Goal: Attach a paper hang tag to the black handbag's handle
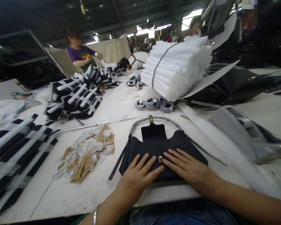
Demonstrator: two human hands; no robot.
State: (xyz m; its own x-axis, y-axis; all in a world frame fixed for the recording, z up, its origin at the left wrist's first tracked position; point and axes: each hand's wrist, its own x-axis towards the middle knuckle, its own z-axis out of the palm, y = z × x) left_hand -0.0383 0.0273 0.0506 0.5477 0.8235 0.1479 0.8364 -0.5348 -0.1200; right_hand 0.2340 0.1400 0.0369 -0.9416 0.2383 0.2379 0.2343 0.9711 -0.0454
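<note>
A black handbag [178, 140] lies flat on the white table at its front edge, in front of me. Its flap [154, 133] is folded back away from me, with a gold clasp piece [150, 119] at the end. A gold lock plate [160, 159] sits on the bag's front. The shoulder strap [166, 119], in clear wrapping, arcs behind the bag. My left hand [138, 175] rests on the bag's left part with fingers spread. On the right part lies my right hand [190, 168], palm down and fingers stretched out. Neither hand grips anything.
Left of the bag is a heap of brown tags [86, 156]. Wrapped black bags [77, 97] are piled farther left. Behind stand coiled straps [152, 103] and a tied stack of white foam rolls [178, 65]. A person [81, 56] works across the table.
</note>
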